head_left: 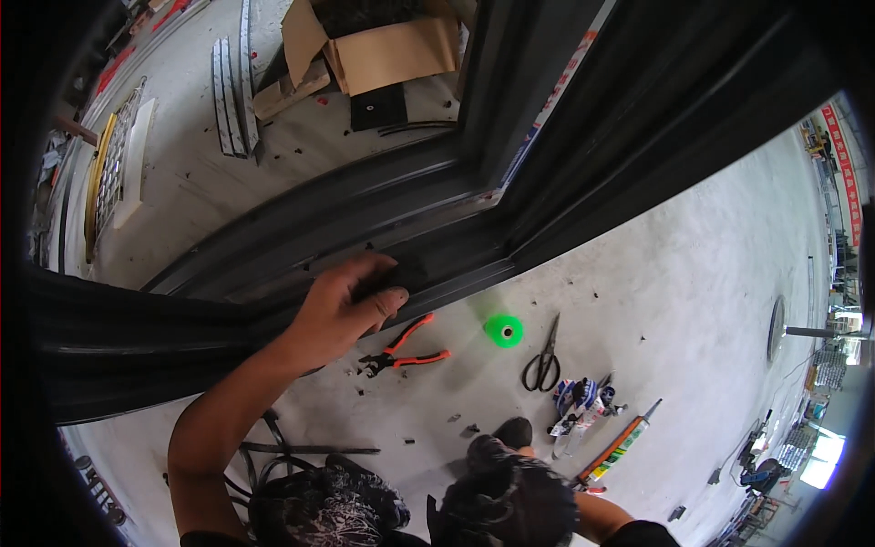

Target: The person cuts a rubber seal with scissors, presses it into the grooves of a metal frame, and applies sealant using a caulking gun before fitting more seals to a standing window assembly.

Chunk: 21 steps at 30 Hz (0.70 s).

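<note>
Near its inner corner, my left hand [339, 308] rests on a dark grey window or door frame [365, 205]. Its fingers and thumb are curled closed around something dark, too shadowed to make out. My right forearm [606, 516] comes in at the lower right and passes behind my raised knee [510, 497], which hides that hand. On the floor below the frame lie red-handled pliers [406, 354], spread apart. A bright green roll [504, 331] stands to their right, beside black-handled scissors [544, 363].
A sealant tube [615, 453] and a crumpled plastic packet [580, 404] lie right of my knees. Black rubber strips [292, 448] loop at lower left. Beyond the frame are an open cardboard box [396, 56] and metal strips [228, 105]. A round-based stand [777, 330] is far right.
</note>
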Each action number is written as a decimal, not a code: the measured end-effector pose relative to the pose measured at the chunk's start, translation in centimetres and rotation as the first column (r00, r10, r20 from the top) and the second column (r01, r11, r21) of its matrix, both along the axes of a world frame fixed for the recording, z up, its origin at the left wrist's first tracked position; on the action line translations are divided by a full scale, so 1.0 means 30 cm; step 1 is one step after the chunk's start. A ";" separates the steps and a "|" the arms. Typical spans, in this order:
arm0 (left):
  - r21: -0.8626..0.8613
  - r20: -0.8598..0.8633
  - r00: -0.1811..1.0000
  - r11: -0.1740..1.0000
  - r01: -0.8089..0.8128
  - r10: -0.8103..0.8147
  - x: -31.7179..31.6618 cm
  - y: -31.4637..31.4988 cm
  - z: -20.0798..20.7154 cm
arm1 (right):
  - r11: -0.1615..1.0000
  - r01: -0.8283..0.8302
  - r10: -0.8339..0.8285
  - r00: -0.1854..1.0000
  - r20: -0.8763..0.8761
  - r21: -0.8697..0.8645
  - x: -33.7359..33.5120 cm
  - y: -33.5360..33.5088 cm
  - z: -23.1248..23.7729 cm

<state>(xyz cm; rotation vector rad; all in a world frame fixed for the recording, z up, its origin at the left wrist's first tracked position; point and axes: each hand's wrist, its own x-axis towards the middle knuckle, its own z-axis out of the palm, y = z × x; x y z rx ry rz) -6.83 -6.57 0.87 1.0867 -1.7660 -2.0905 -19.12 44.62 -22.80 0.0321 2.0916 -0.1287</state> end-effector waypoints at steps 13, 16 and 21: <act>-0.124 0.012 0.983 0.976 -0.181 0.183 -0.017 0.100 0.817 | 0.770 -0.579 0.554 0.815 -0.168 -0.269 -0.084 -0.649 0.315; -0.004 -0.299 0.892 0.935 -0.355 0.338 -0.003 0.107 1.094 | 0.495 -0.149 0.205 0.977 -0.052 -0.856 -0.096 -1.092 1.016; 0.029 -0.386 0.786 0.859 -0.512 0.482 -0.013 0.146 1.615 | 0.086 0.434 0.455 0.784 0.423 -0.897 -0.024 -1.262 1.960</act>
